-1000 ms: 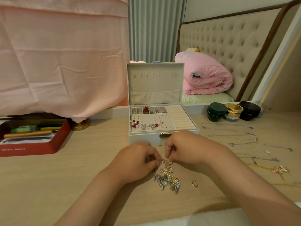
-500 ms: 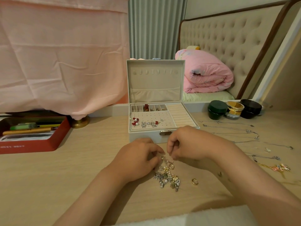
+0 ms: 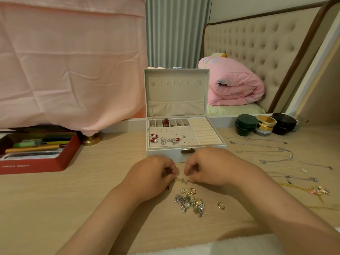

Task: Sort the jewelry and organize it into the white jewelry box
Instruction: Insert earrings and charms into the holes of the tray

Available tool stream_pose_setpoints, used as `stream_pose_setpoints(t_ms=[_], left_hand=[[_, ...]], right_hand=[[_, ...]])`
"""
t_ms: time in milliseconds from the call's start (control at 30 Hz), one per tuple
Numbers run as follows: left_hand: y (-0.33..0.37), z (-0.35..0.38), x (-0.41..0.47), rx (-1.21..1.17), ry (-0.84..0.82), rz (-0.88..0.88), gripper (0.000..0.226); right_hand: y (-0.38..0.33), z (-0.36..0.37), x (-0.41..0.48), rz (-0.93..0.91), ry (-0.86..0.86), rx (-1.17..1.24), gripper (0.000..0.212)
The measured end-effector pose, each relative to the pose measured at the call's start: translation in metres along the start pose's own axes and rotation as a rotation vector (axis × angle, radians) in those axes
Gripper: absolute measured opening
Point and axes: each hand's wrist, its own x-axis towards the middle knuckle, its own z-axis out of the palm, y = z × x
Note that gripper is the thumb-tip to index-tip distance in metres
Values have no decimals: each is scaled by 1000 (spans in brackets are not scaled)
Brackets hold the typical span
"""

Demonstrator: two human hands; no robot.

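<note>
You look across a pale wooden tabletop (image 3: 55, 208): a grey pleated curtain (image 3: 176, 32), a pink cloth (image 3: 70, 61) to its left, a tufted headboard (image 3: 257, 43) and a rolled duvet (image 3: 237, 85) to its right.

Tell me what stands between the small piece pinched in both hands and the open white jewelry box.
Nothing visible does. The left hand and right hand pinch the small piece just in front of the white jewelry box, whose lid stands open. The jewelry pile lies nearer the person, the necklaces off to the right.
</note>
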Motion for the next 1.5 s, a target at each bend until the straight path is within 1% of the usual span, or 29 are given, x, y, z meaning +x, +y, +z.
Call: stream_pose_setpoints(t_ms=[100, 167, 267, 333, 400, 433, 467, 533, 600, 700, 767, 833, 900, 967, 1033, 1167, 1300, 1400, 1500], left_hand=[[1, 0, 0, 42, -29, 28, 17], [2, 0, 0, 58, -33, 29, 17], [2, -2, -1, 82, -30, 25, 13], [-1, -3, -1, 97, -34, 29, 14], [-2, -2, 0, 66, -34, 28, 21], [0, -3, 0, -21, -35, 16, 24], [4, -4, -1, -170, -38, -6, 24], [13, -8, -1, -541, -61, -73, 24], [16, -11, -1, -796, -47, -116, 27], [21, -19, -1, -995, -2, -177, 23], [24, -25, -1, -1091, 17, -237, 17], [23, -29, 1, -1077, 6, -248, 12], [19, -35, 5, -1019, -7, -219, 10], [19, -41, 9, -1026, -4, -220, 10], [19, -47, 14, -1033, 28, -235, 11], [16, -56, 29, -994, 79, -239, 4], [5, -74, 52, -960, 107, -232, 7], [-7, -91, 73, -903, 131, -235, 7], [-20, -102, 92, -840, 136, -235, 10]], right_hand=[[-5, 3, 3, -37, -6, -54, 16], [-6, 8, 5, -54, 20, -106, 12], [-5, 14, 5, -81, 28, -145, 13], [-3, 15, 6, -78, 8, -123, 13], [0, 12, 5, -64, 0, 5, 10], [1, 9, 4, -57, 12, 104, 9], [3, 6, 3, -51, 39, 210, 7], [4, -1, 1, -42, 119, 396, 7], [4, -5, 0, -28, 172, 575, 8], [0, -10, -1, -13, 226, 805, 8], [-3, -14, -2, -19, 263, 879, 9], [-5, -17, -2, -10, 278, 942, 9], [-6, -19, -1, 12, 281, 1006, 11], [-7, -20, 1, 13, 293, 1032, 12], [-8, -23, 6, -1, 315, 1052, 10], [-5, -33, 19, 11, 351, 1122, 7], [-5, -50, 42, -12, 341, 1161, 15], [-2, -66, 67, -10, 371, 1103, 15], [0, -79, 93, 38, 409, 1013, 9]])
